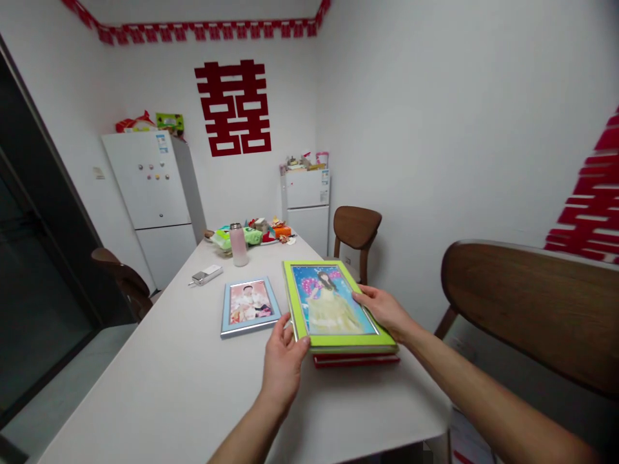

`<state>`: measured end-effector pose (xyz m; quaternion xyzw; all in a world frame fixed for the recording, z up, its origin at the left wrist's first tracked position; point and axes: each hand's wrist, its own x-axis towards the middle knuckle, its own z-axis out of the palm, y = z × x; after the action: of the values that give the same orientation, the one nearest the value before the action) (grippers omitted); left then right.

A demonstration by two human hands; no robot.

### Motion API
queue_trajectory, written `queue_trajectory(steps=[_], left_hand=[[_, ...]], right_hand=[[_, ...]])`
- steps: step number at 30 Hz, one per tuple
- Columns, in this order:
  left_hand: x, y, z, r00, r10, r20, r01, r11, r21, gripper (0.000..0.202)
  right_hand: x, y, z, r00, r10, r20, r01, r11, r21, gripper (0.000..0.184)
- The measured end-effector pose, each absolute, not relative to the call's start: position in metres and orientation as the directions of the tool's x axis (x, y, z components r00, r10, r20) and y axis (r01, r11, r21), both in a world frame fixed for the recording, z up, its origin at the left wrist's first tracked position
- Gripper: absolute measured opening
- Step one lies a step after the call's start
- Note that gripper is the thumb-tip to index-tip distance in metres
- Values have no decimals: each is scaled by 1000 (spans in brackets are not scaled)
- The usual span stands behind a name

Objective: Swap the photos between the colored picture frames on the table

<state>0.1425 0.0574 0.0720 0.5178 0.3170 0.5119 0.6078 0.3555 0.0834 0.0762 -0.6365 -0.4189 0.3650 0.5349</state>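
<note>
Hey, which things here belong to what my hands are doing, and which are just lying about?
Part of the job:
- green-bordered picture, held by left hand and right hand
- red-edged item showing beneath it
- perhaps blue-framed picture

Just lying about:
- pink bottle
- small grey-and-white object
- green packet

Toward the near right corner of the table (203, 380), a green photo frame (331, 306) hides all but the near edge of a flat red item (356, 361). The table's near left corner is cut off; small scraps (284, 239) by its far edge are indistinct.
</note>
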Motion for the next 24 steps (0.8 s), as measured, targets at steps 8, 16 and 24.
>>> queue_trajectory(steps=[8,16,24], left_hand=[[180,97,17,263,951,161,57,-182,982,47],[139,124,14,252,923,291,573,-385,723,45],[65,150,20,425,858,289,816,-502,288,26]], right_hand=[[393,114,40,466,884,27,463,-218,-859,23],[390,119,48,440,869,226,703,-177,-689,29],[246,43,59,-120,817,564,648,495,-579,29]])
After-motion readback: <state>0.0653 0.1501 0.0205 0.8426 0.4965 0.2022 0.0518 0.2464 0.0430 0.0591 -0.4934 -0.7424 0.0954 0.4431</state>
